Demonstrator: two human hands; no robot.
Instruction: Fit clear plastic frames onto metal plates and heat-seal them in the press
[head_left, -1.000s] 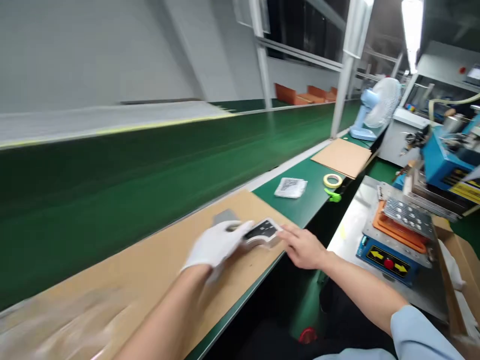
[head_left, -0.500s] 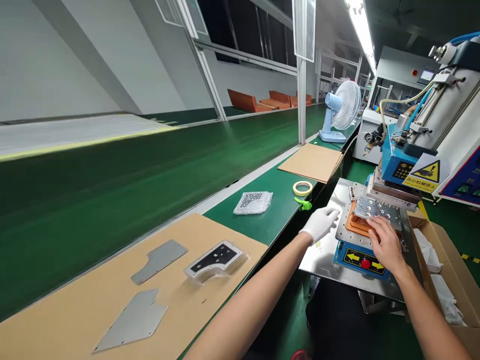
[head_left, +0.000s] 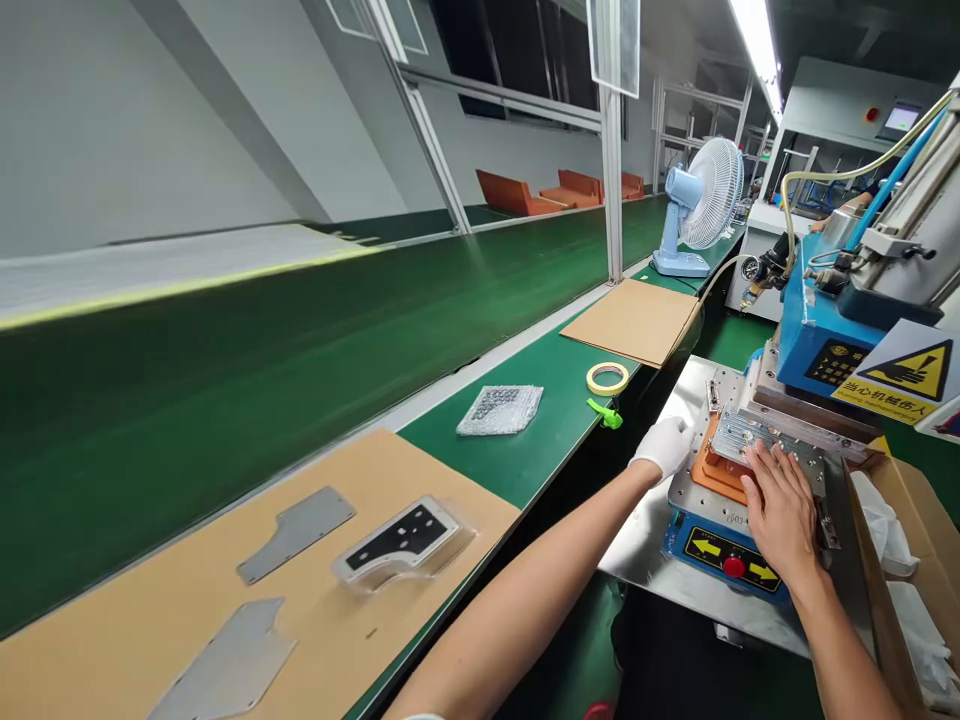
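Note:
My right hand (head_left: 780, 515), bare, lies with spread fingers on a perforated metal plate (head_left: 761, 440). That plate sits over an orange silicone pad (head_left: 714, 465) on a press fixture with a blue base (head_left: 721, 555), which has yellow arrows and a red button. My left hand (head_left: 664, 447), in a white glove, is at the fixture's left edge, touching the pad or plate or just apart from it; I cannot tell which. It shows nothing held. A clear tray with a black insert (head_left: 397, 545) lies on tan cardboard, away from both hands.
Grey metal sheets (head_left: 296, 533) lie on the tan cardboard (head_left: 420, 610). A green bench (head_left: 525, 450) holds a tape roll (head_left: 607, 378), a green clip (head_left: 606, 413) and a bubble-wrap bag (head_left: 499, 410). A pneumatic press (head_left: 840, 340) stands above the fixture. A cardboard box (head_left: 907, 530) sits right; a fan (head_left: 697, 205) stands beyond.
The clear tray has left my hands and lies on the cardboard. Both hands have moved right to the fixture, with my right hand pressed onto the metal plate. The view has turned slightly right.

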